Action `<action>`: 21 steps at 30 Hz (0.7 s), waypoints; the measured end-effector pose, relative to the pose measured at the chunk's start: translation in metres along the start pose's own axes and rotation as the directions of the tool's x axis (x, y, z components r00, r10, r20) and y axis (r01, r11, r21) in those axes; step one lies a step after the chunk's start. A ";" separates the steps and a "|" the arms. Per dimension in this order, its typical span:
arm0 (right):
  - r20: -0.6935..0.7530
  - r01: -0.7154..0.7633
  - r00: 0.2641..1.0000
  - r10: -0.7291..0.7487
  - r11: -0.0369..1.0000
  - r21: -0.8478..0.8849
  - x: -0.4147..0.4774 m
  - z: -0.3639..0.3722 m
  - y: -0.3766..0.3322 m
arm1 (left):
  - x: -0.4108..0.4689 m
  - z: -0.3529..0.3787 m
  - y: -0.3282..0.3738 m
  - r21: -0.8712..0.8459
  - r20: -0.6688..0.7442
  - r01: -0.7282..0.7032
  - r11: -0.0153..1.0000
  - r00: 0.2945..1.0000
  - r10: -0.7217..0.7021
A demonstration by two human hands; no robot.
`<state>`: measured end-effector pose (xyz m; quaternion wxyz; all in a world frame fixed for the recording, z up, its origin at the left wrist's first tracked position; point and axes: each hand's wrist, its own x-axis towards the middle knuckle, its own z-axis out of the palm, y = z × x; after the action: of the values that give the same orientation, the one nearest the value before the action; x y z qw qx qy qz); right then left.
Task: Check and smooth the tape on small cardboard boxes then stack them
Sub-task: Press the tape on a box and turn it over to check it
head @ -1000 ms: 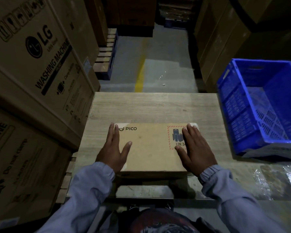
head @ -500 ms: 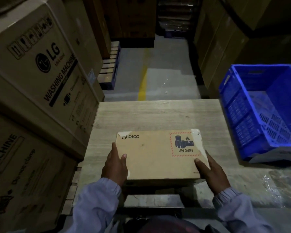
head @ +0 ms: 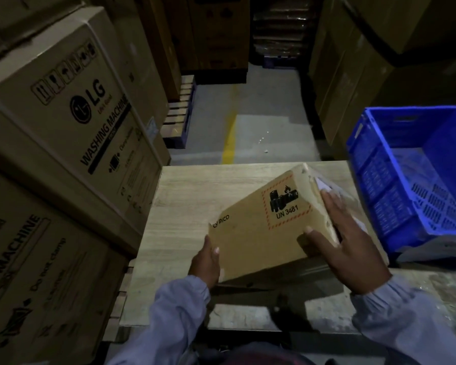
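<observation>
both hands [head: 205, 262] [head: 345, 243] hold the tilted box [head: 261, 230] — above the table [head: 184, 196].

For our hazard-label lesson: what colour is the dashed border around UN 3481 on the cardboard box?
Red dashed border on the brown cardboard box; head view.
</observation>
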<state>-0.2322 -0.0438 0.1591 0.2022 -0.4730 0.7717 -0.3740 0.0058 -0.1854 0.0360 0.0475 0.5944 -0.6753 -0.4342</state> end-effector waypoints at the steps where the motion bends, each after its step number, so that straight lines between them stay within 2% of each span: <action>1: -0.013 0.039 0.999 -0.040 0.998 -0.056 -0.001 0.003 -0.008 | 0.002 -0.001 0.001 0.038 0.012 -0.005 0.999 1.000 0.005; 3: 0.001 0.110 0.994 -0.111 0.986 -0.121 -0.005 0.011 -0.022 | 0.004 -0.008 0.006 0.102 0.018 -0.039 0.994 0.999 0.038; 5: 0.044 0.189 0.982 -0.185 0.975 -0.113 -0.008 0.022 -0.027 | 0.001 -0.019 0.014 0.065 0.032 -0.115 0.991 0.993 0.113; 7: 0.104 0.288 0.955 -0.279 0.954 -0.085 -0.010 0.029 -0.029 | -0.009 -0.031 0.027 -0.036 0.066 -0.212 0.977 0.975 0.214; 10: 0.217 0.417 0.901 -0.377 0.891 -0.182 -0.010 0.038 -0.025 | -0.030 -0.050 0.052 -0.280 0.011 -0.321 0.905 0.941 0.337; 13: 0.252 0.373 0.920 -0.299 0.865 -0.337 -0.006 0.037 -0.010 | -0.038 -0.076 0.066 -0.447 -0.039 -0.357 0.820 0.924 0.381; 16: 0.240 0.247 0.959 -0.150 0.859 -0.448 -0.001 0.032 0.009 | -0.030 -0.093 0.056 -0.434 -0.084 -0.317 0.843 0.946 0.312; 19: 0.201 0.089 0.980 -0.004 0.905 -0.416 0.001 0.035 0.012 | -0.023 -0.095 0.037 -0.377 -0.153 -0.273 0.885 0.961 0.231; 21: 0.236 0.073 0.972 0.008 0.940 -0.332 0.000 0.042 0.008 | -0.024 -0.089 0.029 -0.351 -0.181 -0.257 0.900 0.962 0.204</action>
<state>-0.2089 -0.0582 0.1259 0.2012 -0.5542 0.7872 -0.1808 0.0424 -0.2150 0.1210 0.2575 0.5191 -0.6416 -0.5026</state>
